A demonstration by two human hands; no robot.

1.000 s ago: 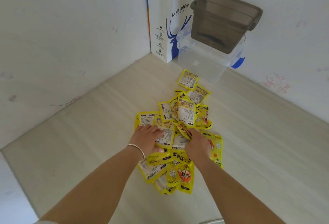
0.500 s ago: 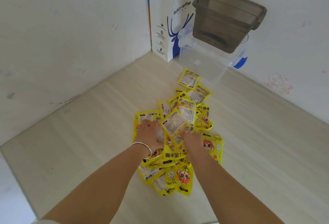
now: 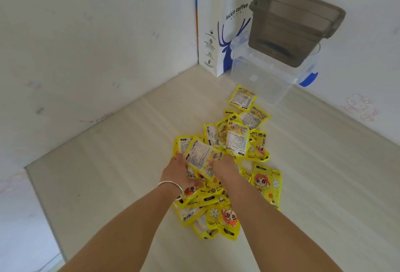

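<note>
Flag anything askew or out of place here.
The brown bin sits askew atop the clear box. The yellow packets lie in a jumbled heap, some face up, some face down. The left hand and right hand hold one packet.

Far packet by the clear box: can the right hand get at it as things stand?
Probably yes: the far packet lies uncovered, only flat packets between, though the right hand and left hand both hold a raised packet.

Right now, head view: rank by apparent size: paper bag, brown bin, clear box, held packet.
Too alike to rank: paper bag, brown bin.
Then clear box, partly hidden.
Smallest: held packet, though nearest.
</note>
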